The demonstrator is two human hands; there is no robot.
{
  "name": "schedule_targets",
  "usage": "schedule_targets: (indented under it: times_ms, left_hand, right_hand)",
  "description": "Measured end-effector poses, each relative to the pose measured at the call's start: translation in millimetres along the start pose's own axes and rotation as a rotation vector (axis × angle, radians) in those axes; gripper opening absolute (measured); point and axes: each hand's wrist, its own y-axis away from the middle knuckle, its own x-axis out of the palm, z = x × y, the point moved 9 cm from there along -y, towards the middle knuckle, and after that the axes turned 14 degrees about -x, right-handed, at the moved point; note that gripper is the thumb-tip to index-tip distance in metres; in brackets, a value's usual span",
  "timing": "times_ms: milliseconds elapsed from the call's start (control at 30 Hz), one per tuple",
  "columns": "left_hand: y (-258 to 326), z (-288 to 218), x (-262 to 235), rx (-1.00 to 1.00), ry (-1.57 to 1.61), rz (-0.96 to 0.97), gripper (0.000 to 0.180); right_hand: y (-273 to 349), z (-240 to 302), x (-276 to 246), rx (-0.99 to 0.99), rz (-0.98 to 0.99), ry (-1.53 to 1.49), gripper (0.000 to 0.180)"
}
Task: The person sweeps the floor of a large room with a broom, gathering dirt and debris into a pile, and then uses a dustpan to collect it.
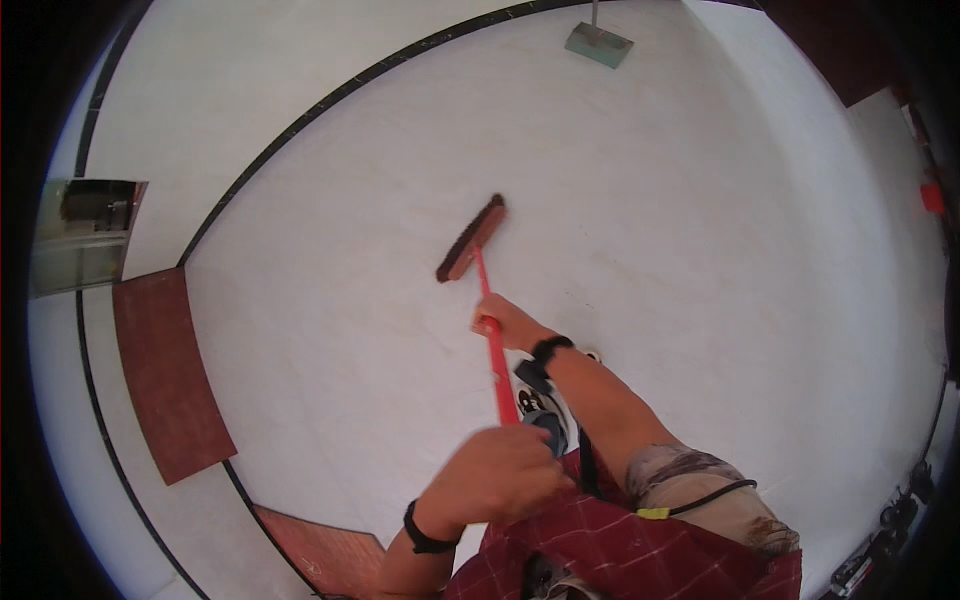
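Head view: person's sweeping w/ a push broom (478, 262), both hands on the red handle. Right hand (503, 322) is wrapped around the stick lower down, center of the frame; left hand (497, 473) is fisted over the top end near the bottom center, fingers curled tight. Brush head (471, 238) sits on the pale floor (700, 250) just above center, angled diagonally. IMO to do this well keep the bristles flat on the floor, push w/ the lower hand and steer w/ the top one, short overlapping strokes. Materials: stick looks like smooth plastic or painted metal, head is a long reddish-brown block w/ dark stiff bristles. Floor is glossy pale stone/tile w/ a thin black inlay line (300, 120) curving thru the upper left, plus reddish-brown panels (170, 370) at the left. Greenish dustpan-looking thing (598, 44) sits top center, can't tell for sure.
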Motion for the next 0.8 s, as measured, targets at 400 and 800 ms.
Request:
schedule_targets:
  times_ms: [400,800]
  left_hand:
    - [-77,-24,38,0.198,0.53,0.126,0.01]
    - [-33,-19,-107,0.245,0.353,-0.237,0.016]
  right_hand:
    - [229,113,-174,0.437,-0.133,0.555,0.01]
    - [-18,74,-143,-0.024,-0.146,0.443,0.014]
